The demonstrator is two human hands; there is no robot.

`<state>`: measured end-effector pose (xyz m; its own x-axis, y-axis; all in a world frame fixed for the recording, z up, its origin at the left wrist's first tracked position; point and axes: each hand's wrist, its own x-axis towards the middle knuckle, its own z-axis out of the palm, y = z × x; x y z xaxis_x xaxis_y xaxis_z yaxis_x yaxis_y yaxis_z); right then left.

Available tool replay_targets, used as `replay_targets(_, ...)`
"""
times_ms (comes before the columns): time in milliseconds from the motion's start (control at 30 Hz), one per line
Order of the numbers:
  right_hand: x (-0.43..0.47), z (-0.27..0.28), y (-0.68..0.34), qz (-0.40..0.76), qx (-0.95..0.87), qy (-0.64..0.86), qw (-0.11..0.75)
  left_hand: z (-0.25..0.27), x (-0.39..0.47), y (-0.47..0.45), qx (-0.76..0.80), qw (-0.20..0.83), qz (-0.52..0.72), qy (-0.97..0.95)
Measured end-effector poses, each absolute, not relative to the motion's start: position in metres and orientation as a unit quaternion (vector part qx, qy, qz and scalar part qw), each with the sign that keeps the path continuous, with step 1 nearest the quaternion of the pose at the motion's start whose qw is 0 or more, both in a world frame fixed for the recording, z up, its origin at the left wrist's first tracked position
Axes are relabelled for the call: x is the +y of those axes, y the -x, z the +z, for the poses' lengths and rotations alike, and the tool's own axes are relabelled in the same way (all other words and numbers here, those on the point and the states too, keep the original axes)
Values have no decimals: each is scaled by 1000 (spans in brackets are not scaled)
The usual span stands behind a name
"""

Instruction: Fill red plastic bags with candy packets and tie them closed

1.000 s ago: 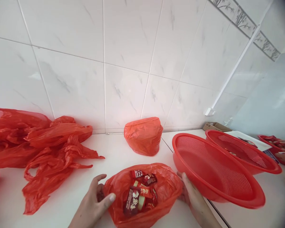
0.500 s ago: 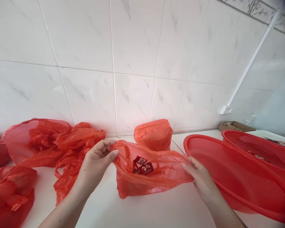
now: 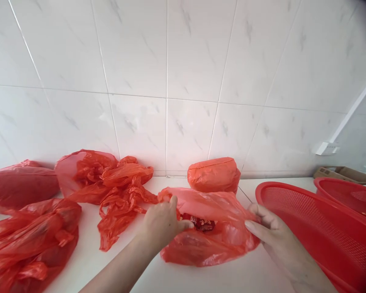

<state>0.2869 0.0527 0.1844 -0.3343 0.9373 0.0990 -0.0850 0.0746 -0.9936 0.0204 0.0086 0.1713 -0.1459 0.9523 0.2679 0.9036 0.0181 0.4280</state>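
A thin red plastic bag (image 3: 213,248) lies on the white tabletop between my hands, its mouth partly open towards me. Inside it are dark red printed packets (image 3: 205,224), partly covered by the film. My left hand (image 3: 163,219) grips the bag's left edge; its thumb points right across the opening and its other fingers are partly hidden. On the opposite side, my right hand (image 3: 271,230) pinches the bag's right edge between thumb and fingers.
Crumpled red bags (image 3: 122,191) lie to the left, with filled red bags (image 3: 30,244) nearer me. A red bundle (image 3: 213,175) stands by the tiled wall. Red perforated baskets (image 3: 311,228) and a cardboard box (image 3: 347,175) occupy the right.
The view has swung left. My left hand has turned, bringing its thumb over the opening. The bag's mouth is narrower and the packets are more covered. My right hand keeps its pinch.
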Motion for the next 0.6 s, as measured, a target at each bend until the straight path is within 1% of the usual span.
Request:
replay_targets(67, 60, 190, -280, 532, -567, 397, 487, 155, 15, -19, 712, 72, 253, -650)
replay_targets(133, 69, 195, -278, 516, -538, 405, 530, 148, 16, -13, 695, 96, 267, -661)
replay_targets(233, 81, 204, -278, 509, -485, 375, 604, 165, 12, 2, 676, 106, 309, -660)
replay_targets(300, 86, 212, -277, 509, -460, 343, 642, 193, 9, 11, 667, 95, 389, -628)
replay_targets(333, 87, 215, -277, 507, -448, 329, 659, 209, 7, 14, 652, 98, 465, -590)
replay_targets(400, 89, 220, -275, 501, -424, 304, 691, 236, 4, 15, 603, 140, 585, -524)
replay_targets(433, 90, 221, -273, 498, -412, 295, 704, 246, 2, 14, 574, 174, 621, -504)
replay_targets(467, 90, 221, -271, 497, -402, 287, 713, 252, 1, 12, 552, 215, 630, -502)
replay_targets(533, 91, 220, -269, 511, -393, 273, 714, 256, -1, 7, 540, 278, 604, -516)
replay_targets(600, 91, 218, -267, 539, -384, 260, 703, 252, -2, 2, 578, 287, 546, -535)
